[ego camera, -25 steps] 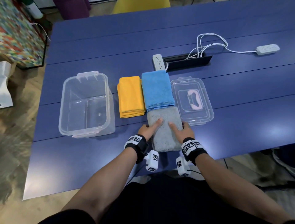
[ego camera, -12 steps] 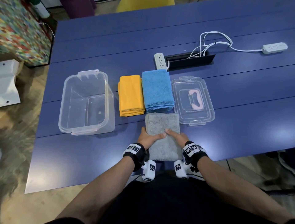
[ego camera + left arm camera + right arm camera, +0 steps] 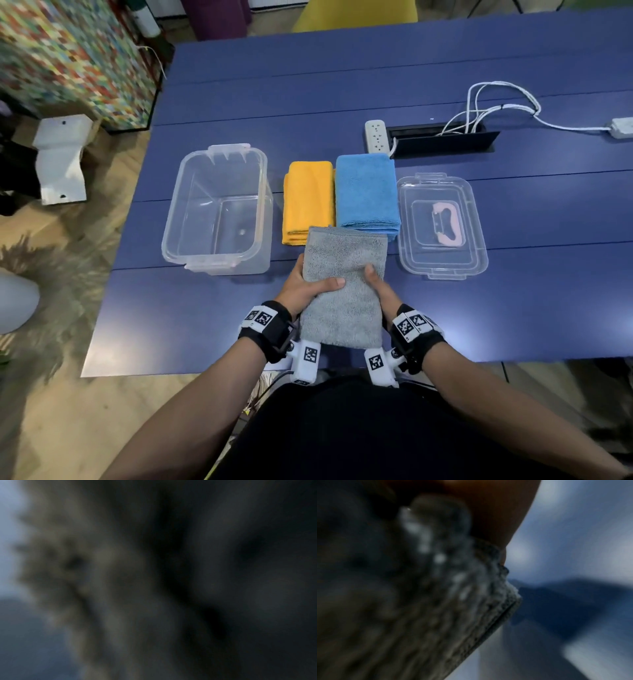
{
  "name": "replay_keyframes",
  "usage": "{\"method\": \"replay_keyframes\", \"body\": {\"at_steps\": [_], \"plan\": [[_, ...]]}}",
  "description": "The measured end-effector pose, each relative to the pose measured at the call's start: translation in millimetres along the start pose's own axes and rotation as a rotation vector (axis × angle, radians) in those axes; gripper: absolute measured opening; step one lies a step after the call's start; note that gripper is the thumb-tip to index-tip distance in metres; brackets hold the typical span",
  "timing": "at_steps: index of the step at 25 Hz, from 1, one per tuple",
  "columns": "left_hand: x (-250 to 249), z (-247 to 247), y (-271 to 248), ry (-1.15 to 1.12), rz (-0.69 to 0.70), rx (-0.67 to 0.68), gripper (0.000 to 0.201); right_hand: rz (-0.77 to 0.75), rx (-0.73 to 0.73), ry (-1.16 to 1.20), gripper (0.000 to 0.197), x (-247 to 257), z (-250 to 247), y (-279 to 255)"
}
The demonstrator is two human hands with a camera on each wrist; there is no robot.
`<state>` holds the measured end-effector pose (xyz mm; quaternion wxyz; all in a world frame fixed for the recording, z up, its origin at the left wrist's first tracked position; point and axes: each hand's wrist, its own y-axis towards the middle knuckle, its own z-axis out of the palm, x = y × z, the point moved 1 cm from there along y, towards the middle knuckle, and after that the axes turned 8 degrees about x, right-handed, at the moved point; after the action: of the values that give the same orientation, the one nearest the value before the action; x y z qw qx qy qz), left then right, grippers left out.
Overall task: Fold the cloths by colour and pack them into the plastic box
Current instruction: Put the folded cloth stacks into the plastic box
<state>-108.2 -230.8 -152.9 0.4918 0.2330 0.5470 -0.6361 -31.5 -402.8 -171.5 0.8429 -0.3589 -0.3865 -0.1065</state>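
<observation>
A folded grey cloth [image 3: 346,274] is held above the blue table's [image 3: 513,301] near edge. My left hand [image 3: 305,284] grips its left side, thumb across the top. My right hand [image 3: 378,286] grips its right side, thumb on top and fingers hidden beneath. The grey cloth's [image 3: 471,601] stacked layers fill the blurred right wrist view; the left wrist view is dark blur. A folded yellow cloth [image 3: 308,202] and a folded blue cloth [image 3: 364,192] lie side by side behind it. The clear plastic box [image 3: 219,209] stands empty at the left.
The box's clear lid [image 3: 442,224] with a pink handle lies to the right of the blue cloth. A white power strip [image 3: 375,135], a black cable slot [image 3: 442,137] and white cables [image 3: 496,106] sit further back. The floor lies beyond the table's left edge.
Both hands went from pressing flat on the grey cloth to gripping its sides. The cloth has come up off the table, its far end now over the yellow and blue cloths' near edges.
</observation>
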Motion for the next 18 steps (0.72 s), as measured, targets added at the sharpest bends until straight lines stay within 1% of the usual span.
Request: {"method": "replay_keyframes", "body": {"at_steps": [2,3,4,6,7,8,10,12,14,16,18], "plan": [[-8,-6,-7,-0.014,0.023,-0.001,0.095,-0.029,0.058,0.065,0.097,9,14,-2],[-13,-7,-9,-0.027,0.027,0.009,0.093,-0.028,0.062,0.13,0.098,13,19,-1],[-18,-10,-13,-0.036,0.031,0.022,0.088,-0.008,0.068,0.201,0.099,16,23,0],[-24,-12,-18,-0.049,0.028,0.05,0.071,0.045,0.062,0.301,0.102,19,23,3],[-24,-15,-19,-0.053,0.015,0.054,0.064,0.062,0.053,0.289,0.103,19,23,5],[-21,-17,-19,-0.05,-0.007,0.051,0.062,0.082,0.033,0.251,0.104,17,21,8],[-12,-24,-15,-0.039,-0.052,0.017,0.065,0.132,-0.028,0.125,0.102,13,20,15],[-3,-30,-9,-0.055,-0.077,-0.041,0.061,0.134,-0.08,-0.007,0.096,9,15,24],[3,-33,-2,-0.045,-0.061,-0.076,0.065,0.125,-0.051,-0.077,0.099,0,4,35],[6,-32,4,0.013,-0.034,-0.095,0.078,0.117,0.015,-0.115,0.1,0,4,31],[4,-34,8,0.04,-0.022,-0.127,0.092,0.096,0.066,-0.13,0.093,13,18,19]]}}
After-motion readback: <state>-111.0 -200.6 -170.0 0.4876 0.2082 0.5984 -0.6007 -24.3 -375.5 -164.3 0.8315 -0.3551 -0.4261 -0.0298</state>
